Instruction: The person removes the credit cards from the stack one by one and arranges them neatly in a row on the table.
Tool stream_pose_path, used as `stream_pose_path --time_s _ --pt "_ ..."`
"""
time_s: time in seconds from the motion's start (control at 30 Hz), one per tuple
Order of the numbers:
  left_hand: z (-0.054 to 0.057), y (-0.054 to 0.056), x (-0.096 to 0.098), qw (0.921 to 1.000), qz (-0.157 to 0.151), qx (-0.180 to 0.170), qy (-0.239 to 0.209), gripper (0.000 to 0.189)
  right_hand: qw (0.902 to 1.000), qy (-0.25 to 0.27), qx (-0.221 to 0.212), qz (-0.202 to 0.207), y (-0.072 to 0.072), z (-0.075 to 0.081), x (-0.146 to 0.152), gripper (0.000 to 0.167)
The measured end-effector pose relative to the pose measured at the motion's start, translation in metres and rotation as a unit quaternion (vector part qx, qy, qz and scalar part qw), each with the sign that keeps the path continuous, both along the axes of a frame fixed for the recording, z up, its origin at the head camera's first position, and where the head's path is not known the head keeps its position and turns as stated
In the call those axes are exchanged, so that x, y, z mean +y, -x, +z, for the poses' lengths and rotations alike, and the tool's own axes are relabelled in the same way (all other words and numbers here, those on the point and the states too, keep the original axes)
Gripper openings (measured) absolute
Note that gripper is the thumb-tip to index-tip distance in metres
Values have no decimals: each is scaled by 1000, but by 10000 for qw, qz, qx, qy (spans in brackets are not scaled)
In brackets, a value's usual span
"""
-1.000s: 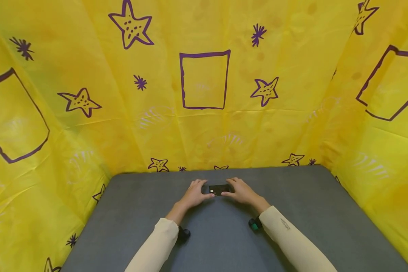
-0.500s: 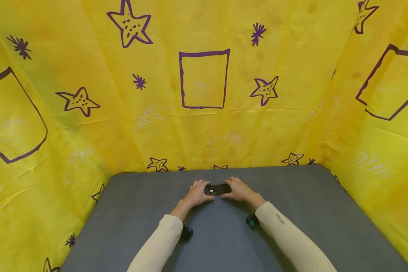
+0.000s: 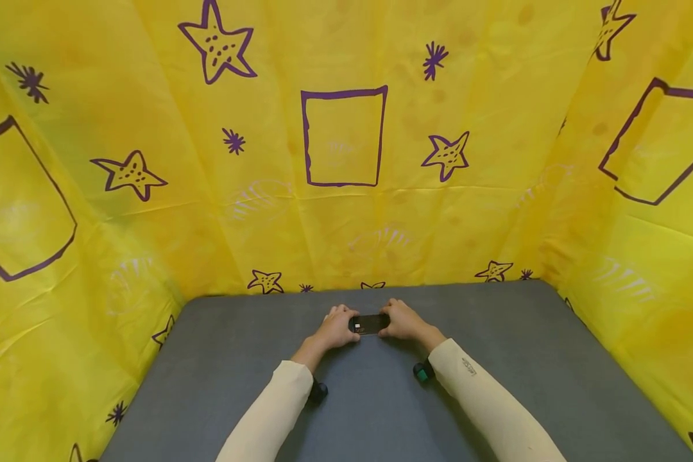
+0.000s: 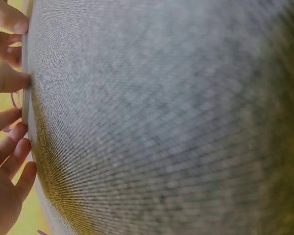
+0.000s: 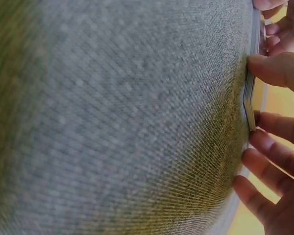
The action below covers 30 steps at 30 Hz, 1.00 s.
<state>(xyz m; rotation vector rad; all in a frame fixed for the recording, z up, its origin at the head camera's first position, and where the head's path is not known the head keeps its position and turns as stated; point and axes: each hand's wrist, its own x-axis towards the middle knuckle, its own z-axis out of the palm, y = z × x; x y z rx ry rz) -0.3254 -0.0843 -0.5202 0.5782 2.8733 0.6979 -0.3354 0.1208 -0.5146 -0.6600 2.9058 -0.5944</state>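
Note:
A black stack of cards (image 3: 371,325), with a small light square and VIP lettering at its left on top, lies low over the grey table top. The left hand (image 3: 336,327) grips its left end between thumb and fingers. Around the right end, the right hand (image 3: 405,321) does the same. Thin layers show along the stack's edge (image 5: 250,81) in the right wrist view, with a bend near one end. Seen from the left wrist, the edge (image 4: 25,105) sits between the thumb and fingers. The ends of the stack are partly hidden by the hands.
Grey fabric covers the table (image 3: 237,359). Yellow cloth walls (image 3: 346,231) with purple stars and frames stand behind and at both sides. Each wrist wears a black camera, one on the left (image 3: 318,393) and one on the right (image 3: 422,371).
Both hands have closed in on the ends of the card stack and now grip it. Before, the left fingers stood slightly apart from it. The stack has shifted slightly left in view.

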Motion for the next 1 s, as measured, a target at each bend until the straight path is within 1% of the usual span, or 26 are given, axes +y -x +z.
stream_pose_path --time_s 0.2,0.37,0.57,0.67,0.87,0.9,1.0 --pt "0 0 0 9999 9 -63 -100 52 9998 148 -88 -83 0 -1 0 48" --pt "-1 1 0 9999 4 -44 -98 53 9995 262 -161 -77 1 0 1 48" --pt "-3 2 -2 9999 53 -56 -100 53 9995 293 -140 -17 2 1 1 49" --pt "-3 2 -3 9998 75 -90 -178 53 9995 309 -113 15 1 1 1 49" --pt "-1 -2 -6 9993 53 -92 -356 53 9995 305 16 83 0 1 1 49" --pt "-1 -3 -7 9994 21 -27 -332 53 9995 293 35 90 0 1 1 50" --pt "0 -5 -9 9992 7 20 -408 52 9993 363 45 83 -3 1 1 51"
